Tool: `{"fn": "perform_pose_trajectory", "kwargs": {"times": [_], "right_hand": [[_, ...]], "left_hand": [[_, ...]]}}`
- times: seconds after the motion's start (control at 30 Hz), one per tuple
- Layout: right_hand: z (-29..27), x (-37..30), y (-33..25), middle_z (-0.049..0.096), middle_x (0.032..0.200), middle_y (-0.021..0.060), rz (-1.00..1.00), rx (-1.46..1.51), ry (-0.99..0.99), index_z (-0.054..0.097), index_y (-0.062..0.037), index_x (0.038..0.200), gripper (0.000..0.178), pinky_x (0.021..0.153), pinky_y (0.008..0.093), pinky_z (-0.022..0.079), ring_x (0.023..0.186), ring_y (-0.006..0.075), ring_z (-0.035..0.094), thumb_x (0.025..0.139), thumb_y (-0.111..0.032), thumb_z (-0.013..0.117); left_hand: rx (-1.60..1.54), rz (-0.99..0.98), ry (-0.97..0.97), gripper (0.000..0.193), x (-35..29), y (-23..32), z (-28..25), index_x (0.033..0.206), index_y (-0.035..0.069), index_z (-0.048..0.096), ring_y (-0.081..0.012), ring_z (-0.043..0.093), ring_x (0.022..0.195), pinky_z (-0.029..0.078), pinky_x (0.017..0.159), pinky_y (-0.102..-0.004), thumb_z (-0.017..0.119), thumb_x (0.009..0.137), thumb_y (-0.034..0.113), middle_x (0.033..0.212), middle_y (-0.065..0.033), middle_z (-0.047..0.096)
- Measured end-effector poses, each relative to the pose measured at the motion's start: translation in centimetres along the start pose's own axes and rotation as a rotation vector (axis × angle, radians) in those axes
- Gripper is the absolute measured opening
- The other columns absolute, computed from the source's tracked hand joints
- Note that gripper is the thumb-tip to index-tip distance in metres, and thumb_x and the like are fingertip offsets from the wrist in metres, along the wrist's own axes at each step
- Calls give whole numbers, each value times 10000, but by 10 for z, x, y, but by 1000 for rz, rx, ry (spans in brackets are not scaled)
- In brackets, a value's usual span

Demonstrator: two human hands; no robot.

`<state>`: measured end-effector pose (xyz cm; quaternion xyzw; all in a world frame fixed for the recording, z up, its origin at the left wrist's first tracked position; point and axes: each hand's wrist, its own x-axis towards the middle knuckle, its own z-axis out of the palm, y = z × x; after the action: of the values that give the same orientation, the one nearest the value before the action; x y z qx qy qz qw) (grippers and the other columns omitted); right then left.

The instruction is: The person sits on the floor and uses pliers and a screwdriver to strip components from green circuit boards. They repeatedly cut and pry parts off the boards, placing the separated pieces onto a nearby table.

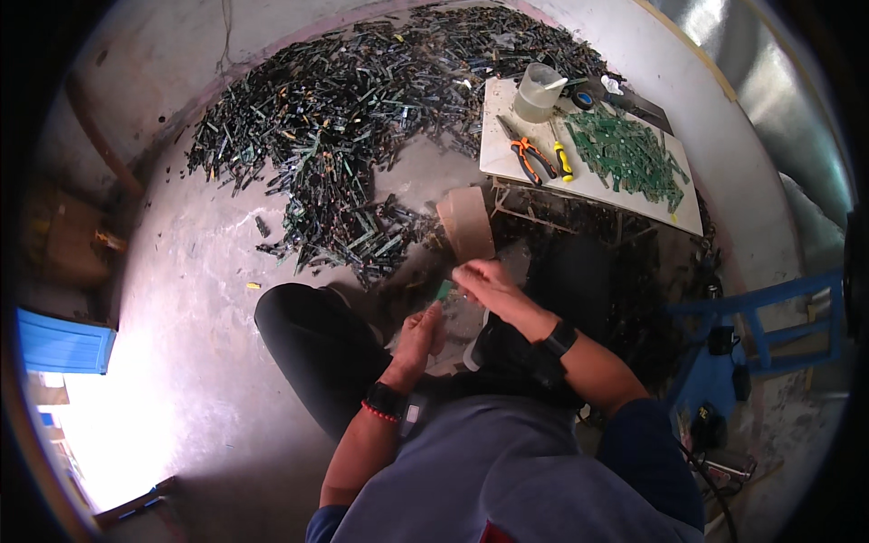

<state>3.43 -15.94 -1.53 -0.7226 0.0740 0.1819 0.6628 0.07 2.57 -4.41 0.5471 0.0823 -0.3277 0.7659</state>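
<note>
Head, green strip [444, 290] jutting from left hand [419, 335]

2 hands [419, 337] [491, 288] at 1 small green piece [444, 290], dark heap [344, 118] beyond, pale table [496, 161] to the right

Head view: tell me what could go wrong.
The small green piece at the left hand might slip and drop. The orange-handled pliers and yellow-handled screwdriver lie near the edge of the table, so a knock could send them off. If bumped, the open container could tip toward the green strips.
</note>
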Motion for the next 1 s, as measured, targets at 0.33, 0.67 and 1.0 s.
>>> {"fn": "perform_pose_trajectory", "kwargs": {"times": [0.33, 0.67, 1.0], "right_hand": [[4, -1, 5, 566, 698, -1, 34, 129, 15, 580, -37, 888, 215, 474, 198, 385, 558, 58, 488, 931, -244, 545], [-45, 27, -57, 552, 674, -7, -447, -270, 557, 594, -7, 973, 215, 519, 225, 412, 582, 68, 495, 886, -203, 609], [-185, 95, -176, 608, 744, 91, -480, -626, 746, 487, -100, 1255, 511, 619, 351, 467, 675, 244, 591, 808, -267, 670]], "left_hand": [[47, -6, -81, 466, -2, 4, 7, 620, 94, 422, -104, 338, 444, 266, 431, -248, 425, 967, 405, 522, 1, 373], [-39, -127, -115, 395, 5, 37, 9, 740, 107, 436, -112, 337, 475, 268, 446, -245, 395, 970, 425, 580, -10, 393], [71, -107, -249, 375, 65, 118, 26, 770, 114, 446, -89, 339, 479, 270, 429, -211, 445, 959, 438, 597, -3, 399]]}}
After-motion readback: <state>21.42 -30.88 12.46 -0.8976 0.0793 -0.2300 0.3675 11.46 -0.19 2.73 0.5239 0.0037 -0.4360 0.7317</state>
